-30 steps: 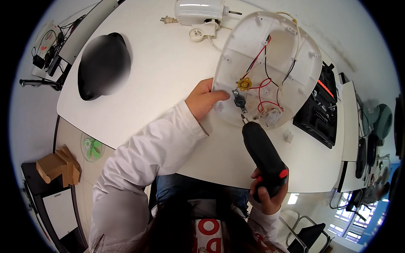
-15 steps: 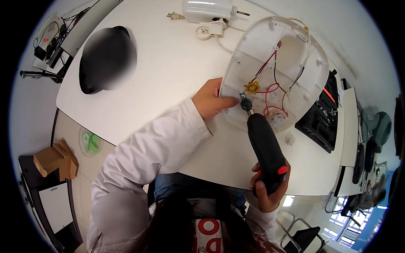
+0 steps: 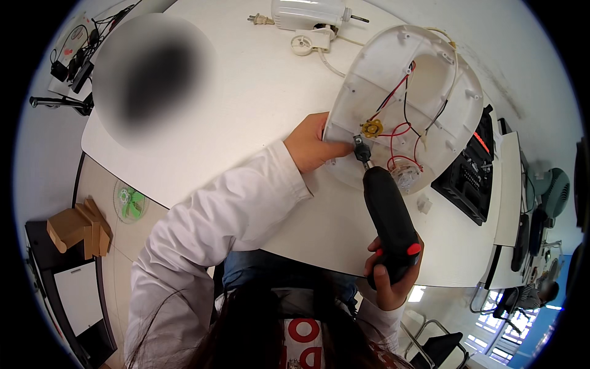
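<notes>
A white plastic housing (image 3: 424, 92), hollow side up, is tilted above the table. Inside it are red, black and white wires, a round yellow part (image 3: 372, 128) and a clear round part (image 3: 404, 173). My left hand (image 3: 312, 145) grips the housing's left edge, thumb laid over the rim. In my right hand (image 3: 396, 280) is a black cordless screwdriver (image 3: 390, 209) with a red button. Its metal shaft points up into the housing. At its tip, beside my left thumb, is a small dark piece (image 3: 362, 149); whether it belongs to the tool I cannot tell.
An open black tool case (image 3: 470, 175) lies at the table's right. A small whitish piece (image 3: 423, 203) is beside the housing. At the back lies a white motor unit (image 3: 310, 13) with a shaft and plug (image 3: 261, 19). A blurred dark object (image 3: 158, 80) is at the far left.
The view has shifted slightly, so the table's things appear a little farther right. Both hands keep their hold on the housing and the screwdriver.
</notes>
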The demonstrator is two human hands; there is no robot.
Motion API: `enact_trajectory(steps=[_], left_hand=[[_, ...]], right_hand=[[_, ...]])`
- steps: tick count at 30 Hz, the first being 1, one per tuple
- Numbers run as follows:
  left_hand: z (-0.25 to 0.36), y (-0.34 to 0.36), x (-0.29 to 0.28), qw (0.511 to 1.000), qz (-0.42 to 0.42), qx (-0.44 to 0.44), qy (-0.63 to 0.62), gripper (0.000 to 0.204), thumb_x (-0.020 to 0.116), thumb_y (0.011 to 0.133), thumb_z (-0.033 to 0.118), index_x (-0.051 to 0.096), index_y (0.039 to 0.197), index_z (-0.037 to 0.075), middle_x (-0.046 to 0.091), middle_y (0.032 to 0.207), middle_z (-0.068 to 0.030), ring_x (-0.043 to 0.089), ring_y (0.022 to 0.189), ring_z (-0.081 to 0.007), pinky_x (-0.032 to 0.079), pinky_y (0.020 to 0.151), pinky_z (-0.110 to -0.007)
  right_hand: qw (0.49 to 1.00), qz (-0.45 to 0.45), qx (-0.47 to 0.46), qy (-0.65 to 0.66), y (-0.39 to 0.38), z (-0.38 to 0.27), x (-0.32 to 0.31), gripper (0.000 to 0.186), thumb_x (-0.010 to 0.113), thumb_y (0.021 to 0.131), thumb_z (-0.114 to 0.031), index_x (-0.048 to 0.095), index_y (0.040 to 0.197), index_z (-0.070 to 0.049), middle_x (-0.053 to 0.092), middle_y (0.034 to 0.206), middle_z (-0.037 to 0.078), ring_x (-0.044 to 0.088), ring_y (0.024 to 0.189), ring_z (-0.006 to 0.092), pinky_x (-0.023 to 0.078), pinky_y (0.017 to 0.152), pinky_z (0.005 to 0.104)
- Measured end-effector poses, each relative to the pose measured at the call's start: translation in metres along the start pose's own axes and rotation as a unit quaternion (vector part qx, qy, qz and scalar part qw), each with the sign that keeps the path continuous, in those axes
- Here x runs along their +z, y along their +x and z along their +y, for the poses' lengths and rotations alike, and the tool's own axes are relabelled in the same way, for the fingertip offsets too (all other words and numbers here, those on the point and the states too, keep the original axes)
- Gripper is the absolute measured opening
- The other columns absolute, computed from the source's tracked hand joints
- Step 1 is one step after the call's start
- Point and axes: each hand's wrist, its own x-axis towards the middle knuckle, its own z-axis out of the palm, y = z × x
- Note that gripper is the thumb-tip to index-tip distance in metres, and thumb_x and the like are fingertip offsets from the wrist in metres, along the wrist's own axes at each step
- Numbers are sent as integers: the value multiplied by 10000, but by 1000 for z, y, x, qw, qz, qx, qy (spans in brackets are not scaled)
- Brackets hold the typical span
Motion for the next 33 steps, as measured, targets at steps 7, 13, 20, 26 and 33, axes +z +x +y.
enact_trajectory(steps=[7, 13, 20, 26, 33], left_hand=[[4, 0, 0, 1000, -10, -15, -1, 364, 647, 760, 41, 590, 1115, -15, 663, 971, -53, 606, 862, -121, 483, 760, -268], [4, -1, 1, 1000, 2, -10, 3, 357, 648, 752, 36, 600, 1102, -20, 669, 962, -56, 611, 845, -124, 486, 757, -268], [3, 0, 1, 1000, 9, 0, 8, 360, 651, 748, 35, 600, 1100, -23, 674, 954, -61, 616, 849, -126, 491, 760, -270], [2, -1, 1, 999, 19, 18, 25, 362, 647, 759, 28, 587, 1112, -26, 670, 975, -72, 618, 865, -134, 491, 779, -279], [8, -4, 8, 998, 38, 19, 56, 372, 644, 781, -5, 560, 1143, -30, 664, 1025, -97, 617, 934, -158, 485, 836, -297]], right_hand=[[1000, -4, 9, 15, 0, 1, -2, 817, 751, 786, -296, 264, 1353, 34, 541, 1047, 198, 572, 809, 173, 461, 582, 241], [1000, -6, 6, 21, 0, 2, -1, 796, 733, 796, -267, 250, 1354, 31, 543, 1027, 215, 572, 721, 156, 463, 556, 234], [999, -11, 9, 31, 1, 3, -2, 766, 715, 802, -233, 251, 1359, 16, 558, 991, 223, 558, 612, 123, 464, 553, 228], [1000, -9, 2, 22, 0, 5, -1, 764, 714, 802, -219, 251, 1359, 24, 557, 995, 225, 559, 631, 125, 465, 563, 227], [999, 23, -27, 22, -9, 8, 1, 723, 669, 819, -190, 246, 1358, 40, 555, 969, 208, 550, 661, 139, 461, 580, 227]])
